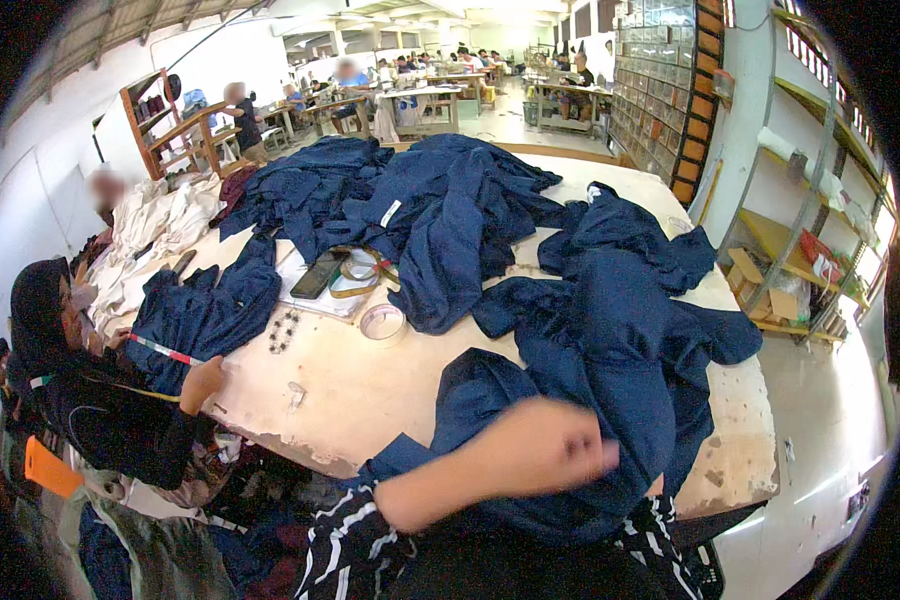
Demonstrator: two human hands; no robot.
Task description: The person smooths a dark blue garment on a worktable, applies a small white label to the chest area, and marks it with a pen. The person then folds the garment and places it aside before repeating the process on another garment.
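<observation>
A navy blue garment [610,340] lies crumpled across the right front of the table, its near part hanging toward me. My left hand [570,445] reaches over its near part from a black-and-white striped sleeve. Motion smears the fingers, so I cannot make out whether they grip the cloth. Of my right hand [656,487], only a sliver of skin shows at the garment's near right edge, above the other striped sleeve. Navy cloth hides its fingers.
At the left, a co-worker [100,390] in black stretches a measuring tape [165,350] by another navy garment [215,310]. On the table [360,375] are a tape roll [382,322], a phone [319,276], black rings [284,331] and navy piles [440,210]. Shelves [800,200] stand right.
</observation>
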